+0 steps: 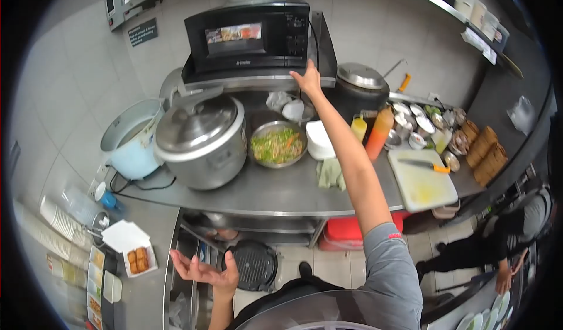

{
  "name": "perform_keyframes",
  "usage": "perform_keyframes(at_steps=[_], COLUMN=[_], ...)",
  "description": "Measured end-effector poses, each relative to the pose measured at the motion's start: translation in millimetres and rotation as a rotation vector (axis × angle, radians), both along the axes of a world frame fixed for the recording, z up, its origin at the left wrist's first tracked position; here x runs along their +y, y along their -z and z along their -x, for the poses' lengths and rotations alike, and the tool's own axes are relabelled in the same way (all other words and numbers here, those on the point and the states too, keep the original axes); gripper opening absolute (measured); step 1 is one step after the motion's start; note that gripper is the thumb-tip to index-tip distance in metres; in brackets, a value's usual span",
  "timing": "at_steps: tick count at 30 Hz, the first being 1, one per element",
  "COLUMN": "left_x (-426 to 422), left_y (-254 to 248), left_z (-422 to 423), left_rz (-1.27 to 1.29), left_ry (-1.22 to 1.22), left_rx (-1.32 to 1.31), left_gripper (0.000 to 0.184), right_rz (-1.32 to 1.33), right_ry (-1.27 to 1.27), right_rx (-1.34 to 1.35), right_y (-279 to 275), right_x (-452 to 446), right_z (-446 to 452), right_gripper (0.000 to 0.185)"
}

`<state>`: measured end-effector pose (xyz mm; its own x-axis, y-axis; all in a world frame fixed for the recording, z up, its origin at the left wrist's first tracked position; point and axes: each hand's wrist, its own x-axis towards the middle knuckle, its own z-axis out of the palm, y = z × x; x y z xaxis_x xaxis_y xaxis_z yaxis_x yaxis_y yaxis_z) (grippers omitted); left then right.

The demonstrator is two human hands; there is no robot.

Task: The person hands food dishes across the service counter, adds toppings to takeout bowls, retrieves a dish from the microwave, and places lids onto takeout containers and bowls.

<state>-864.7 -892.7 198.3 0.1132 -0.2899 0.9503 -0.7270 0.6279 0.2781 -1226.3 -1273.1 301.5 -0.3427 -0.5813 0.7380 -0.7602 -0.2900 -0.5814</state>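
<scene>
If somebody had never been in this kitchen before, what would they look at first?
Probably the big silver pot with a round metal lid, beside a shiny metal bowl of chopped green and orange food. Above them is a black microwave, with a bare right hand stretched up to its lower right corner. Right of the bowl, the tall orange plastic bottle looks really bright too.

Right arm stretched forward, fingers (310,64) spread; left hand (209,275) raised, palm up, empty.
</scene>
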Motion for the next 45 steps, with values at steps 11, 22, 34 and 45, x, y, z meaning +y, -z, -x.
perform_keyframes(at_steps=[11, 22, 34, 45], left_x=[-150, -252, -302, -403], left_y=[-56, -129, -130, -160], left_z=[110, 184, 104, 130], left_rz=[-0.122, -0.078, -0.09, 0.516], left_ry=[-0.097, 0.002, 0.192, -0.329], left_rx=[-0.132, -0.067, 0.36, -0.145], left_gripper=[0.064, 0.064, 0.048, 0.05], right_rz=[-0.279, -0.225, -0.338, -0.339], right_ry=[0.098, 0.137, -0.778, -0.497], right_rx=[0.2, 0.178, 0.049, -0.847], right_y=[-7, -9, -78, -105], right_x=[-109, -107, -94, -208], right_z=[61, 61, -28, -81], right_gripper=[0.055, 0.039, 0.06, 0.083])
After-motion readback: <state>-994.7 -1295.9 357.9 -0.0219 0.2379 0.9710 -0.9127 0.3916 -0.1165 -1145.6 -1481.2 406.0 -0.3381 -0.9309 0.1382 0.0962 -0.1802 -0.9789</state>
